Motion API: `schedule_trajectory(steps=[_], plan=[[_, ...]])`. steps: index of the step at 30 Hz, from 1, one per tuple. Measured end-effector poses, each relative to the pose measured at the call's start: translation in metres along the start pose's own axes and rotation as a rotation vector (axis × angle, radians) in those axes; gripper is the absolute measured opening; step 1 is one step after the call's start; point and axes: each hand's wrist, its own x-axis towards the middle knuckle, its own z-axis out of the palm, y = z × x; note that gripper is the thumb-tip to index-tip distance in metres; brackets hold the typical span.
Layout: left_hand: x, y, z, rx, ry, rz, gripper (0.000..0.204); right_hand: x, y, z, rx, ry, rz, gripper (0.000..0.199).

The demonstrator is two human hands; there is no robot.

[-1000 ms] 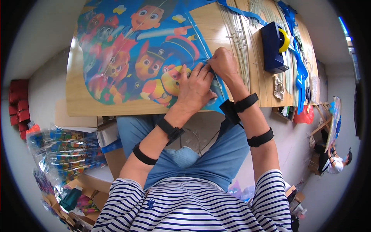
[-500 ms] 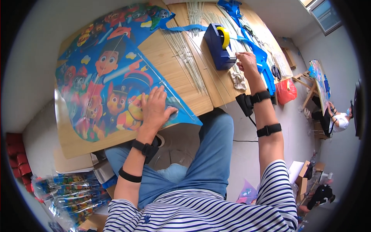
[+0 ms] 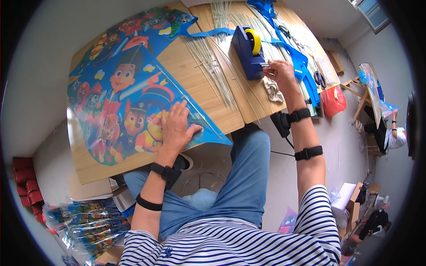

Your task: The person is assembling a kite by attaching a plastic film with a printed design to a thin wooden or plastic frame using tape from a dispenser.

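Observation:
My left hand (image 3: 177,126) lies flat with spread fingers on a glossy blue kite sheet (image 3: 93,106) printed with cartoon figures. A thin rod (image 3: 188,99) runs along the sheet's right slanting edge, just past my fingertips. To the right, my right hand (image 3: 283,73) pinches at the front cutting edge of a dark blue tape dispenser (image 3: 246,57). A short end of tape (image 3: 265,65) seems to be between thumb and fingers. The dispenser carries a tape roll with a yellow core (image 3: 254,41).
Bundles of thin pale rods (image 3: 213,66) lie beside the dispenser. Blue ribbon (image 3: 299,62), scissors (image 3: 319,79) and a white cloth bundle (image 3: 272,90) are on the right. A red plastic bag (image 3: 333,101) hangs at the table's right edge. A co-worker (image 3: 396,135) sits far right.
My right hand has shifted slightly left and down at the dispenser's front, with its fingers drawn in. My left hand stays on the sheet. The co-worker's arm has moved, and a blue sheet shows there.

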Motion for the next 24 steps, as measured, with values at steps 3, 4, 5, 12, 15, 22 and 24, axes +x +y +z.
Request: schedule_trajectory(steps=[3,4,5,12,15,22,24], plan=[[0.0,0.001,-0.002,-0.002,-0.002,-0.001,0.053,-0.02,0.016,0.004,0.174,0.028,0.073,0.017],[0.002,0.003,-0.002,-0.002,-0.015,-0.001,0.054,-0.024,0.028,0.0,0.173,0.032,0.071,0.017],[0.003,0.004,-0.002,-0.001,-0.028,-0.003,0.054,-0.028,0.039,-0.004,0.355,0.121,0.157,0.018],[0.0,0.005,-0.002,-0.027,-0.031,-0.011,0.054,-0.03,0.044,-0.004,0.63,0.08,0.227,0.03],[0.0,0.003,-0.005,-0.016,-0.055,-0.025,0.054,-0.033,0.024,0.013,0.748,0.102,0.382,0.04],[0.0,0.004,-0.002,-0.033,-0.036,-0.013,0.053,-0.022,0.033,0.014,0.714,0.14,0.261,0.019],[0.0,0.004,-0.002,-0.033,-0.033,-0.013,0.053,-0.02,0.032,0.014,0.628,0.197,0.238,0.007]])
